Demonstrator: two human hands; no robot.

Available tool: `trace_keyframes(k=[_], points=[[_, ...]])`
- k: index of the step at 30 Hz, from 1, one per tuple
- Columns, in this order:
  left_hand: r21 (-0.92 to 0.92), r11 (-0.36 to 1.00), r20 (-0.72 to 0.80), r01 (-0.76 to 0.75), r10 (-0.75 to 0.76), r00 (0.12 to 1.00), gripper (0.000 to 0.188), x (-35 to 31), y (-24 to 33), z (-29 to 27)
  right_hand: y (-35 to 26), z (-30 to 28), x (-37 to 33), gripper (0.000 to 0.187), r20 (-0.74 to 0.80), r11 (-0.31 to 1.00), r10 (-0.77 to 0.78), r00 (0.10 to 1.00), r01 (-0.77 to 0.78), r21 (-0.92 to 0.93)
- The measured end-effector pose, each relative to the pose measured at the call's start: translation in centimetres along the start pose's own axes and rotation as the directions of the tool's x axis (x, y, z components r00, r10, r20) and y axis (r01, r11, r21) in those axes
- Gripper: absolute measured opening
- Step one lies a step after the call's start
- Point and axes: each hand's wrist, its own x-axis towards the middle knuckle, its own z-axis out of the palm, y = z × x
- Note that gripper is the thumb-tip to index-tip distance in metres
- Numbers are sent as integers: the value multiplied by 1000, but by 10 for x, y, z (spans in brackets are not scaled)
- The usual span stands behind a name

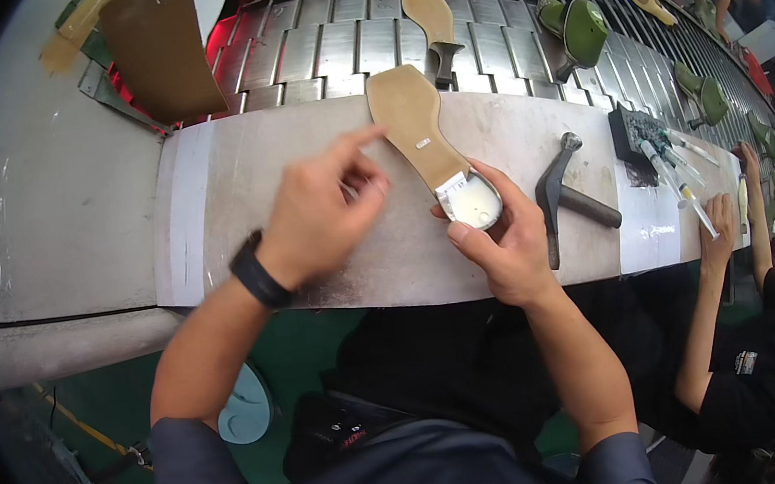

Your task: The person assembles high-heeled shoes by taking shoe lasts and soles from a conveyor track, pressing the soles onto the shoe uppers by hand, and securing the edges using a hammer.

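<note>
My right hand (515, 241) is closed round the heel end of a tan shoe sole (413, 121). A whitish heel cup (474, 202) shows at its near end, between thumb and fingers. The sole's toe points away from me, over the bench's far edge. My left hand (324, 213) is beside it on the left, holding nothing. Its index finger reaches out to the sole's left edge; whether it touches cannot be told. The other fingers are half curled and slightly blurred. To the right of my right hand lies a hammer (586, 203) with a dark handle.
Beyond the pale bench (277, 168) runs a slatted metal conveyor (325, 46) carrying soles and green shoes (583, 34). A dark box (635, 129) sits at right, with several syringes (659, 165). Far right, a co-worker's hand (718, 235) holds a syringe. A brown panel (156, 53) stands at left.
</note>
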Motion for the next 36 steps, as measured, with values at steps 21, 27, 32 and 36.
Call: trace_keyframes(k=[21, 27, 32, 36], points=[[458, 732, -577, 504, -187, 795, 124, 445, -218, -23, 12, -11, -13, 70, -165, 865, -312, 936, 208, -457], [495, 643, -667, 584, -150, 730, 113, 458, -264, -45, 11, -13, 12, 49, -169, 936, -344, 924, 352, 21], [603, 640, -556, 476, -91, 826, 104, 404, -217, -29, 4, -28, -4, 53, 32, 980, -166, 986, 168, -103], [577, 757, -546, 307, 78, 834, 107, 327, -188, -57, -7, -14, -8, 46, -37, 955, -252, 967, 243, -168]])
